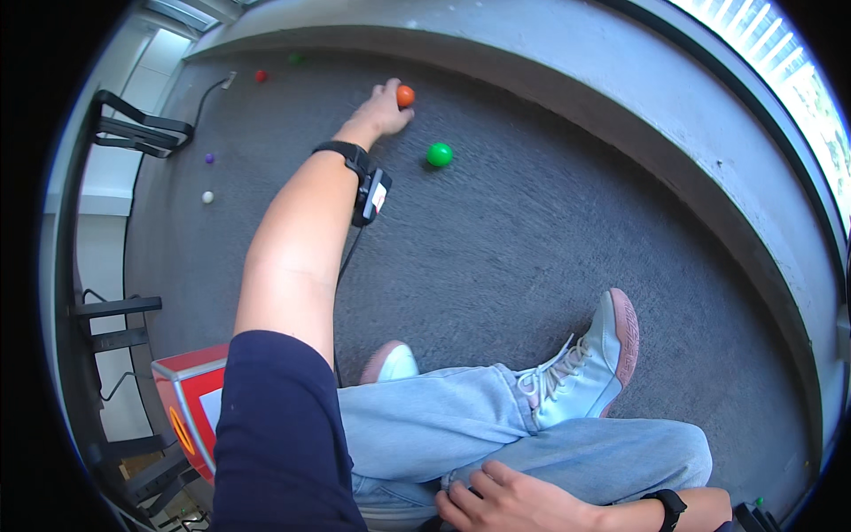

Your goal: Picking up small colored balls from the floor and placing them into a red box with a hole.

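My left arm stretches far forward over the dark grey floor. At its end my left hand (379,113) closes around a small orange ball (405,97), with the fingers on the far side and the thumb on the near side. Whether the ball touches the floor I cannot tell. A bright green ball (440,154) lies on the floor just right of and nearer than that hand. My right hand (514,504) rests on my jeans (612,452), fingers slightly bent and apart, holding nothing. A small device is strapped at my left wrist, and a cable runs down from it.
A red ball (261,76), a dark green ball (295,58), a purple ball (210,159) and a white ball (208,197) lie on the floor to the left. A red box (191,365) stands beside my left sleeve. Black metal legs (146,133) line the left; a grey ledge (567,80) curves beyond.
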Motion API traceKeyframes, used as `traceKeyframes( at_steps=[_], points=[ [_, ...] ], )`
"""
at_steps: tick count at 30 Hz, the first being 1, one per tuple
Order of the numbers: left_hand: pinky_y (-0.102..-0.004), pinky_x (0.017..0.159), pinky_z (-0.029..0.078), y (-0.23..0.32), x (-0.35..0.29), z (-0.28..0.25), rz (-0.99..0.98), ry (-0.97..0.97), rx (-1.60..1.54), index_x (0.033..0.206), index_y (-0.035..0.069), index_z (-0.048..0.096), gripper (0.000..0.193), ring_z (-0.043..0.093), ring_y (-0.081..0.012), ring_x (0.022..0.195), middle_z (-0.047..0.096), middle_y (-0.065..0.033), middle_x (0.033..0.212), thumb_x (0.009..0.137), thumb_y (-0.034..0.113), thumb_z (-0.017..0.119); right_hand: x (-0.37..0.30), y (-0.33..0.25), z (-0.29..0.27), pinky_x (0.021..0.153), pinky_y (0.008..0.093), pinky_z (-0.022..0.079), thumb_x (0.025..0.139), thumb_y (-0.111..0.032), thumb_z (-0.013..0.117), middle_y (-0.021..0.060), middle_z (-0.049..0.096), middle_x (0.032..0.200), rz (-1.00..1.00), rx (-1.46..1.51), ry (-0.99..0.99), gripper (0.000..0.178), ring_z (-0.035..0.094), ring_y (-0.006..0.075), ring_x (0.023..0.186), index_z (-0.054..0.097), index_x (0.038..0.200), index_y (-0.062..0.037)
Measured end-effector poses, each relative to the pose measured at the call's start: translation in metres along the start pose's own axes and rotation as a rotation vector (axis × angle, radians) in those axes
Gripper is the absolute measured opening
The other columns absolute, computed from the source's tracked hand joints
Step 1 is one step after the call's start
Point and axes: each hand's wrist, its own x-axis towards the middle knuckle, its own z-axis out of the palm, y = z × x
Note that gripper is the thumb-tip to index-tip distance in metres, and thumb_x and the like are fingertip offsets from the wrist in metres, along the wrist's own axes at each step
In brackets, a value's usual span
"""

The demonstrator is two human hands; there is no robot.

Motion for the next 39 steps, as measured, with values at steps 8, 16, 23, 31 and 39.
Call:
traceKeyframes(
  at_steps=[8, 16, 23, 31, 39],
  points=[
    [-0.0419, 0.088, 0.046, 0.006, -0.01, 0.021, 0.103, 0.306, -0.177, 0.117, 0.005, 0.049, 0.047, 0.058, -0.037, 0.104, 0.061, -0.02, 0.108, 0.085, 0.034, 0.064, 0.002, 0.015, -0.005, 0.071, 0.0294, 0.039, 0.084, -0.02, 0.049, 0.0041, 0.056, 0.079, 0.058, -0.015, -0.035, 0.024, 0.055, 0.0175, 0.076, 0.058, 0.098, -0.0036],
    [-0.0399, 0.075, 0.049, 0.002, -0.106, -0.058, 0.32, 0.274, -0.016, 0.103, 0.004, 0.051, 0.037, 0.062, -0.0329, 0.087, 0.063, -0.0155, 0.095, 0.083, 0.032, 0.066, 0.001, 0.017, 0.034, 0.069, 0.0298, 0.044, 0.082, -0.016, 0.053, 0.0035, 0.061, 0.078, 0.037, -0.122, -0.008, 0.014, 0.061, 0.0181, 0.075, 0.055, 0.09, -0.0042],
    [-0.0384, 0.084, 0.049, 0.024, -0.12, -0.041, 0.256, 0.329, -0.413, 0.112, 0.004, 0.055, 0.049, 0.062, -0.0326, 0.097, 0.063, -0.0187, 0.104, 0.079, 0.038, 0.069, -0.004, 0.014, 0.057, 0.069, 0.0322, 0.045, 0.082, -0.014, 0.053, 0.0045, 0.063, 0.077, 0.06, -0.129, 0.012, 0.01, 0.064, 0.0208, 0.075, 0.057, 0.088, -0.0064],
    [-0.0404, 0.09, 0.044, 0.07, -0.108, 0.043, 0.118, 0.328, -0.275, 0.117, 0.006, 0.049, 0.048, 0.055, -0.0333, 0.107, 0.057, -0.0185, 0.111, 0.087, 0.041, 0.061, -0.003, 0.021, 0.065, 0.068, 0.0316, 0.044, 0.082, -0.015, 0.054, 0.0035, 0.064, 0.075, 0.132, -0.179, 0.06, 0.008, 0.064, 0.0191, 0.073, 0.058, 0.085, -0.0085],
    [-0.0445, 0.084, 0.047, 0.068, -0.096, 0.066, 0.213, 0.278, -0.218, 0.115, 0.003, 0.044, 0.046, 0.059, -0.036, 0.097, 0.056, -0.0195, 0.109, 0.087, 0.036, 0.061, -0.002, 0.028, 0.047, 0.069, 0.0321, 0.044, 0.081, -0.015, 0.055, 0.0022, 0.063, 0.073, 0.136, -0.162, 0.147, 0.008, 0.063, 0.0188, 0.071, 0.059, 0.085, -0.0085]
  ],
)
